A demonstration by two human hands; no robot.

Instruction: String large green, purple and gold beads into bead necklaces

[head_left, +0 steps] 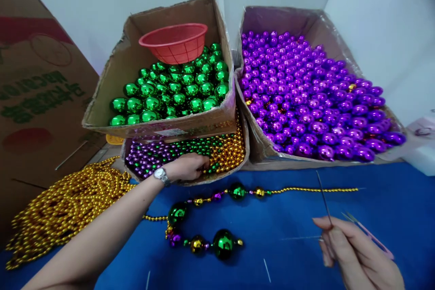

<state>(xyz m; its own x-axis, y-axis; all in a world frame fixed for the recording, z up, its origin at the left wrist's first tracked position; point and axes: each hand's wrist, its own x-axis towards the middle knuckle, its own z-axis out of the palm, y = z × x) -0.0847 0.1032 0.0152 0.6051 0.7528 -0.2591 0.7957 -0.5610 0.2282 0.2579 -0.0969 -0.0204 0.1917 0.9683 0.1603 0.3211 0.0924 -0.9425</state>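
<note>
My left hand (190,166), with a watch on the wrist, reaches into a low box (159,179) of small purple, green and gold beads. Its fingers are curled down at the gold beads (227,156), fingertips hidden. At the right, my right hand (353,251) pinches a thin dark needle (322,195) pointing up. A fine pale thread (299,238) runs leftward from those fingers. Between the hands lies a bead garland (223,244) of large green balls with smaller gold and purple ones, in a bent line. A gold bead chain (316,189) extends from its upper end.
Behind stand a carton of large green balls (175,87) with a red basket (173,43) on top, and a carton of purple balls (299,95). Gold bead chains (74,204) are heaped at left. A pink-handled tool (375,239) lies beside my right hand on the blue table (282,217).
</note>
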